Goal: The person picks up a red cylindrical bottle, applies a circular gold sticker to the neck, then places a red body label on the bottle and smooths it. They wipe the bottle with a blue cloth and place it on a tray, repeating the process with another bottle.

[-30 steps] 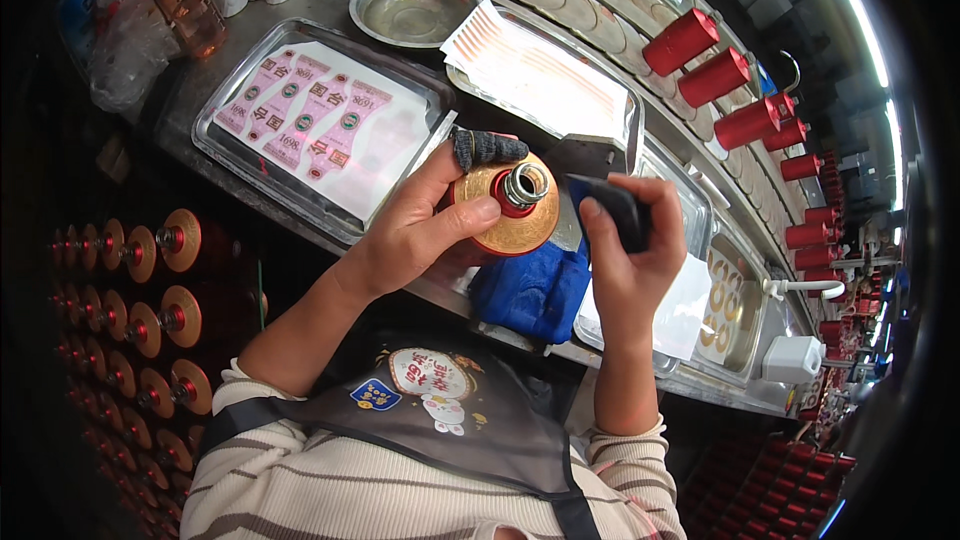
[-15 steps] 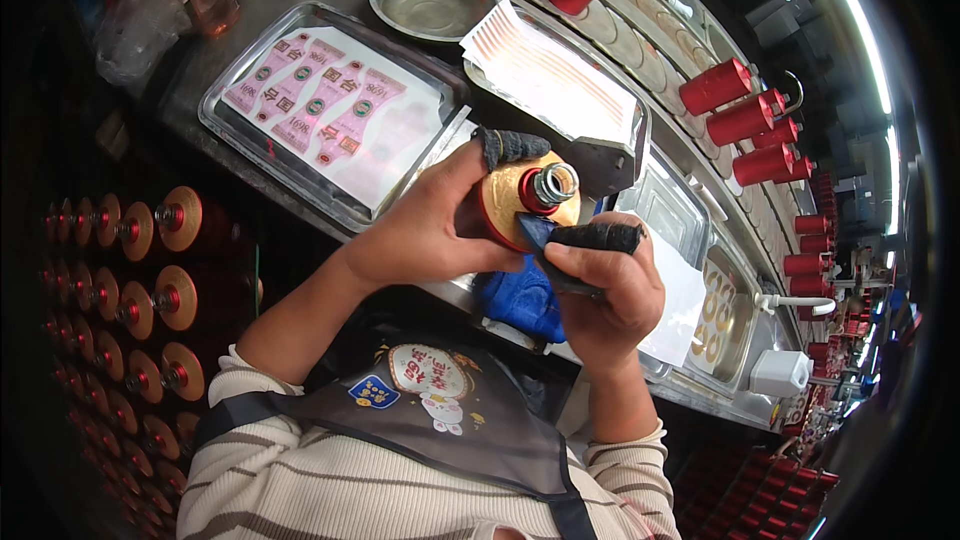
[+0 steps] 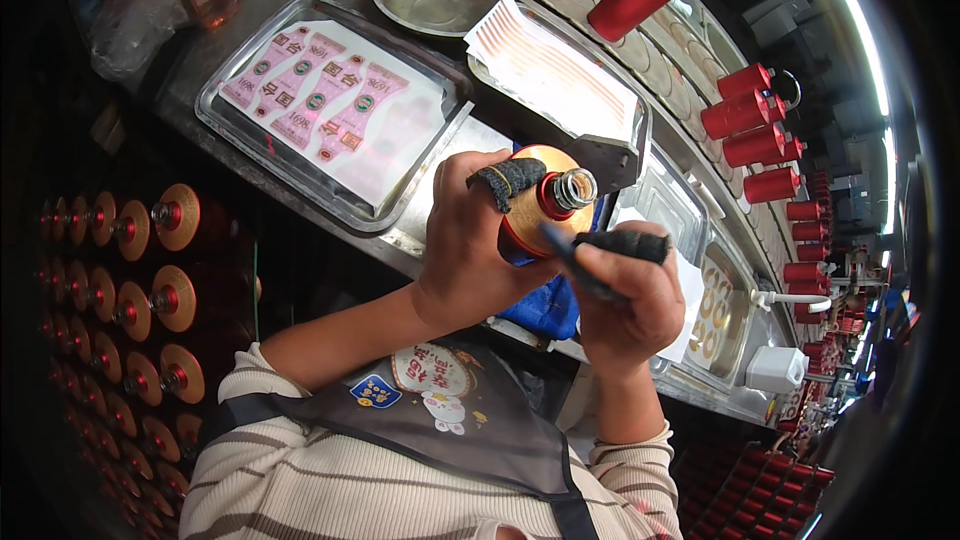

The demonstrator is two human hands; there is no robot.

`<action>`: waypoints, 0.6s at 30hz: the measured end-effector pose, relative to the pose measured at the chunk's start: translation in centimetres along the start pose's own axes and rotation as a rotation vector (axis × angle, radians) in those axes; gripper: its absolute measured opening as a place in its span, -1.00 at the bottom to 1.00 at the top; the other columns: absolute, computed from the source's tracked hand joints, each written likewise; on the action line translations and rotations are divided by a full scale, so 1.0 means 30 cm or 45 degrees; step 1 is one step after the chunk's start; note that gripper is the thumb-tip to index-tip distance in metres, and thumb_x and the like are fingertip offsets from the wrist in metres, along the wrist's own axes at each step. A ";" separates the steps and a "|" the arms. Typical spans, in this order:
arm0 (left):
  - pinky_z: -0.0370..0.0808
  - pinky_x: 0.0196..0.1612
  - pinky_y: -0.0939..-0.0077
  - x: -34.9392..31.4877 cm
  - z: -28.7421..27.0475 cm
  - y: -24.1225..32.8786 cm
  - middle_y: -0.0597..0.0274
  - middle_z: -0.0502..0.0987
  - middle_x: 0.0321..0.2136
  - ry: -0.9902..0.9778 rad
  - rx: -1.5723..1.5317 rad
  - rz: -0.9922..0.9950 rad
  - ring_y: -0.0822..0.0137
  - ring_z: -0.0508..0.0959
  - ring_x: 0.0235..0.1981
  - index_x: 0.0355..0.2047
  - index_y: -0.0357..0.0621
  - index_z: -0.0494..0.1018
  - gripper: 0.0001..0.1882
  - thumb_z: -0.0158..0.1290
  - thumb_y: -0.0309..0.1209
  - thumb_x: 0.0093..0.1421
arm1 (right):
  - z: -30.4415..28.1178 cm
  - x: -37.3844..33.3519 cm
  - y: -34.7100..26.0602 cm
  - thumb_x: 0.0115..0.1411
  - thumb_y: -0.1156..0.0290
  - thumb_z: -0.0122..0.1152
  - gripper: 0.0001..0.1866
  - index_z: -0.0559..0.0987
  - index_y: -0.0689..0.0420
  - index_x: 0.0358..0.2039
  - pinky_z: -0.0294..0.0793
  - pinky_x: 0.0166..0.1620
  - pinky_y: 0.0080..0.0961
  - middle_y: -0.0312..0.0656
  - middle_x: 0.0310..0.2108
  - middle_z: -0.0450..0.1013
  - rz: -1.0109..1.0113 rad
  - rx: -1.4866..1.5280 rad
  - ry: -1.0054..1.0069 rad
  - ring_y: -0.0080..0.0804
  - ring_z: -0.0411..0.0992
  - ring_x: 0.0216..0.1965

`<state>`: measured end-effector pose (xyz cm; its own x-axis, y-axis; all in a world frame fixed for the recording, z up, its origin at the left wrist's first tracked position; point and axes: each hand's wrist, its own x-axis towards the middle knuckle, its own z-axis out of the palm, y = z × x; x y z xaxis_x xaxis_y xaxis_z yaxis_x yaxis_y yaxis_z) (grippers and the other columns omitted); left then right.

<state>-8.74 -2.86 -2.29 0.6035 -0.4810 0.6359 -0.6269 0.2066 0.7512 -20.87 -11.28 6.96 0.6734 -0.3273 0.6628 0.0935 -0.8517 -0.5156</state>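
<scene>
A red bottle with a gold shoulder (image 3: 533, 223) and a bare threaded glass neck is tilted in front of me. My left hand (image 3: 460, 265) is wrapped round its side, with a dark cover on one finger over the shoulder. In my right hand (image 3: 635, 315) is a dark blue flat scraper (image 3: 588, 268), blurred by motion, its tip at the gold shoulder below the neck. A dark cover also sits on a right-hand finger. Beneath the hands, a blue cloth (image 3: 545, 312) lies at the counter's edge.
Left, a metal tray (image 3: 215, 105) holds a sheet of pink decals; a metal bowl (image 3: 435, 0) stands behind. A striped decal sheet (image 3: 550, 65) lies beyond the bottle. Red bottles (image 3: 630, 5) line the conveyor. Stacked gold-shouldered bottles (image 3: 175, 300) fill the left; a white jug (image 3: 775, 370) stands right.
Both hands and the bottle have shifted slightly right. My left hand has turned round the bottle, and the scraper has moved along its shoulder. Bottles on the conveyor have moved.
</scene>
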 end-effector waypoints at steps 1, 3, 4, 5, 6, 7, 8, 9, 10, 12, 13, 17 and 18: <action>0.36 0.07 0.04 -0.003 0.005 -0.005 -0.08 0.29 0.01 0.016 0.017 0.007 -0.11 0.36 0.01 0.13 -0.23 0.28 -0.14 0.46 -0.26 -0.15 | 0.003 -0.003 0.011 -0.28 0.81 0.27 -0.54 0.68 0.17 -0.27 0.50 -0.26 -0.34 -0.15 -0.38 0.54 -0.004 -0.063 -0.020 -0.15 0.49 -0.34; 0.34 0.08 0.03 -0.009 0.016 -0.012 -0.06 0.29 0.00 0.047 0.054 0.020 -0.11 0.36 0.01 0.12 -0.22 0.29 -0.13 0.47 -0.20 -0.16 | 0.014 -0.009 -0.004 -0.27 0.79 0.30 -0.56 0.68 0.18 -0.28 0.51 -0.26 -0.34 -0.15 -0.36 0.55 -0.092 -0.026 -0.109 -0.15 0.49 -0.35; 0.34 0.08 0.03 -0.012 0.014 -0.011 -0.06 0.29 0.00 0.049 0.073 0.021 -0.11 0.35 0.01 0.12 -0.21 0.29 -0.12 0.47 -0.18 -0.16 | 0.008 0.000 -0.018 -0.27 0.78 0.32 -0.57 0.68 0.18 -0.29 0.51 -0.26 -0.33 -0.15 -0.37 0.55 -0.135 0.018 -0.167 -0.15 0.49 -0.36; 0.33 0.08 0.03 -0.008 0.009 -0.005 -0.05 0.29 -0.01 0.047 0.091 0.023 -0.10 0.35 0.02 0.12 -0.20 0.30 -0.12 0.47 -0.15 -0.16 | 0.001 -0.002 -0.027 -0.27 0.79 0.32 -0.57 0.68 0.18 -0.29 0.50 -0.28 -0.34 -0.14 -0.38 0.53 -0.025 0.056 -0.118 -0.15 0.49 -0.37; 0.32 0.09 0.02 -0.005 0.007 -0.002 -0.05 0.29 -0.01 0.045 0.108 0.026 -0.10 0.35 0.02 0.11 -0.19 0.30 -0.11 0.48 -0.13 -0.17 | 0.002 -0.003 -0.010 -0.28 0.81 0.28 -0.55 0.68 0.20 -0.29 0.50 -0.28 -0.34 -0.12 -0.36 0.54 -0.062 -0.065 -0.016 -0.15 0.50 -0.37; 0.31 0.10 0.02 -0.004 0.015 -0.001 -0.05 0.29 0.00 0.058 0.093 0.001 -0.10 0.35 0.02 0.12 -0.18 0.31 -0.10 0.48 -0.07 -0.16 | 0.008 -0.004 -0.001 -0.28 0.81 0.28 -0.56 0.68 0.20 -0.29 0.50 -0.28 -0.34 -0.12 -0.36 0.54 -0.067 -0.090 -0.052 -0.15 0.50 -0.37; 0.31 0.09 0.02 -0.009 0.018 -0.010 -0.05 0.28 0.00 0.059 0.090 0.018 -0.10 0.35 0.02 0.13 -0.18 0.30 -0.08 0.49 -0.06 -0.17 | 0.011 -0.004 0.000 -0.28 0.81 0.28 -0.56 0.68 0.21 -0.30 0.50 -0.28 -0.35 -0.12 -0.35 0.55 -0.077 -0.114 -0.087 -0.16 0.50 -0.37; 0.31 0.09 0.02 -0.017 0.023 -0.024 -0.06 0.28 0.00 0.060 0.087 0.035 -0.10 0.35 0.02 0.13 -0.18 0.28 -0.06 0.49 -0.05 -0.18 | 0.008 -0.002 -0.006 -0.27 0.80 0.30 -0.58 0.68 0.20 -0.30 0.50 -0.27 -0.35 -0.12 -0.37 0.54 -0.079 -0.001 -0.150 -0.16 0.50 -0.37; 0.31 0.09 0.02 -0.019 0.024 -0.034 -0.06 0.28 0.01 0.062 0.084 0.051 -0.10 0.35 0.02 0.14 -0.17 0.27 -0.04 0.50 -0.04 -0.18 | 0.002 0.003 -0.015 -0.25 0.79 0.32 -0.59 0.67 0.20 -0.30 0.50 -0.26 -0.34 -0.12 -0.38 0.54 -0.081 0.112 -0.214 -0.16 0.50 -0.36; 0.29 0.14 0.00 0.003 0.015 -0.029 -0.09 0.28 0.05 0.016 -0.005 0.013 -0.14 0.33 0.08 0.19 -0.17 0.22 0.03 0.51 -0.04 -0.20 | -0.013 0.001 -0.020 -0.20 0.78 0.38 -0.63 0.68 0.20 -0.30 0.48 -0.26 -0.39 -0.14 -0.38 0.54 -0.013 0.062 -0.144 -0.22 0.49 -0.34; 0.29 0.17 -0.02 0.019 0.005 -0.024 -0.11 0.27 0.07 -0.007 -0.051 -0.007 -0.16 0.32 0.11 0.22 -0.17 0.20 0.06 0.52 -0.04 -0.20 | -0.023 -0.005 -0.012 -0.19 0.78 0.40 -0.63 0.68 0.20 -0.30 0.48 -0.25 -0.40 -0.14 -0.37 0.55 0.019 -0.005 -0.076 -0.23 0.49 -0.33; 0.38 0.19 0.11 0.077 -0.085 -0.059 -0.14 0.33 0.12 -0.448 -0.472 -0.222 -0.12 0.41 0.14 0.29 -0.25 0.10 0.11 0.52 -0.23 -0.18 | -0.026 -0.026 0.034 -0.16 0.77 0.43 -0.64 0.68 0.18 -0.29 0.47 -0.23 -0.45 -0.16 -0.36 0.55 0.138 -0.009 0.008 -0.27 0.48 -0.31; 0.43 0.16 0.14 0.090 -0.101 -0.066 -0.13 0.37 0.10 -0.550 -0.526 -0.267 -0.11 0.46 0.12 0.29 -0.27 0.10 0.10 0.52 -0.26 -0.18 | -0.021 -0.025 0.038 -0.16 0.78 0.42 -0.64 0.68 0.18 -0.29 0.47 -0.23 -0.45 -0.16 -0.36 0.55 0.160 0.029 0.016 -0.27 0.49 -0.31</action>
<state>-4.37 -1.99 -1.52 0.3854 -0.8297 0.4037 -0.2227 0.3409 0.9133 -21.73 -12.26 6.20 0.6714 -0.4364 0.5990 0.0257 -0.7940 -0.6074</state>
